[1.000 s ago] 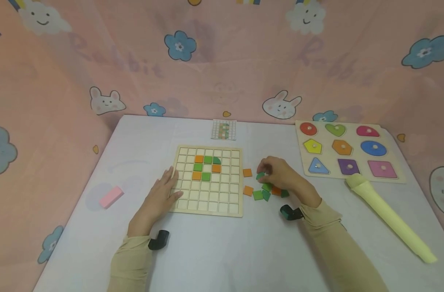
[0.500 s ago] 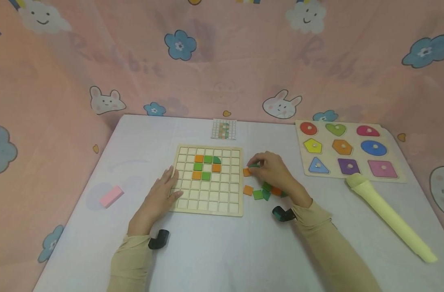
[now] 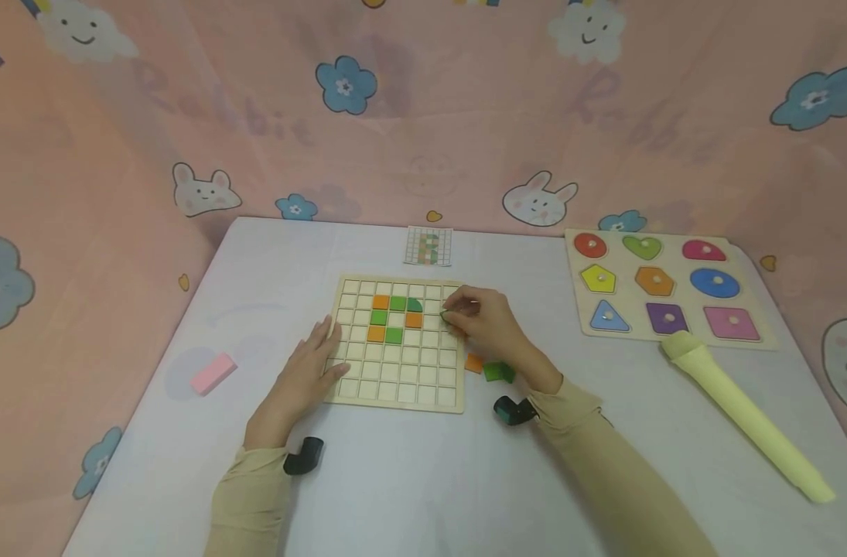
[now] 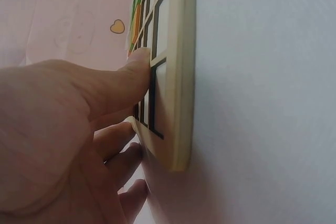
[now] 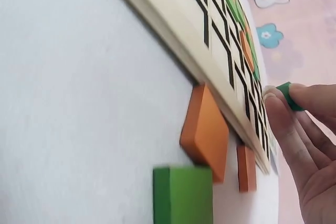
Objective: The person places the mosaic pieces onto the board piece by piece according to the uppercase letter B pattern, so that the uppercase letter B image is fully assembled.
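One pink fabric backdrop (image 3: 430, 139), faintly lettered "Rabbit" at ten o'clock in the head view; one white tabletop (image 3: 395, 480); one pale wooden shape board (image 3: 625, 272) with nine coloured pieces, at three o'clock. One square wooden grid board (image 3: 408, 376) carries seven tiles: three orange, three bright green, one rounded dark green. About it: left hand (image 3: 305, 379), eight o'clock, fingers extended, thumb resting on the board; right hand (image 3: 489, 321), two o'clock, pinching one dark green tile (image 5: 289, 96) above it; one printed grid card (image 3: 428, 246), twelve o'clock; one pink block (image 3: 214, 374), nine o'clock.
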`<state>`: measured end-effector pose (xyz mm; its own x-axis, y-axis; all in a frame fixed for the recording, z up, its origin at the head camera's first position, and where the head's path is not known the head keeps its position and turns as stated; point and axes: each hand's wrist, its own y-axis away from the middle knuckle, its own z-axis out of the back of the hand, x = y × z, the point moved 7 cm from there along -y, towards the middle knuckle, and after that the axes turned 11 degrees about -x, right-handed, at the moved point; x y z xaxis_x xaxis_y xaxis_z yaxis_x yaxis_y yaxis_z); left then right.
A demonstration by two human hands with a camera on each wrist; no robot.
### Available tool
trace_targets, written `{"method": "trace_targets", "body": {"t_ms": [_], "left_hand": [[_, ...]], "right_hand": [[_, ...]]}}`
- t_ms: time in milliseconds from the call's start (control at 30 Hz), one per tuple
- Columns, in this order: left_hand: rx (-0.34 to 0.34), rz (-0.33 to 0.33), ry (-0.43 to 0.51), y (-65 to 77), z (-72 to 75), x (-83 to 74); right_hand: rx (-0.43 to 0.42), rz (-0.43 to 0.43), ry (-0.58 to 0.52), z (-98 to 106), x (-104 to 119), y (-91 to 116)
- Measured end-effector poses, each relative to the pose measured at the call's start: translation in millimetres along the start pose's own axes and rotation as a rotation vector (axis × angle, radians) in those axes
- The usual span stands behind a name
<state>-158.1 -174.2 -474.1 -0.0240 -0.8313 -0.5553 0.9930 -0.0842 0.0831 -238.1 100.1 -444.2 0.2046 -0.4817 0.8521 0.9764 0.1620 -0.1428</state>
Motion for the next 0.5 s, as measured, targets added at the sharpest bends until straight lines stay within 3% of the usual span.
{"method": "trace_targets", "body": {"t_ms": [367,500], "left_hand": [[-0.008,0.006,0.001,0.2,0.0,-0.5],[-0.007,0.008,0.005,0.3,0.1,-0.7]], "right_hand": [[0.108,0.001,-0.014,-35.0,7.5,2.8],[0.103,-0.008,0.042,-42.4,7.3,4.2]]}}
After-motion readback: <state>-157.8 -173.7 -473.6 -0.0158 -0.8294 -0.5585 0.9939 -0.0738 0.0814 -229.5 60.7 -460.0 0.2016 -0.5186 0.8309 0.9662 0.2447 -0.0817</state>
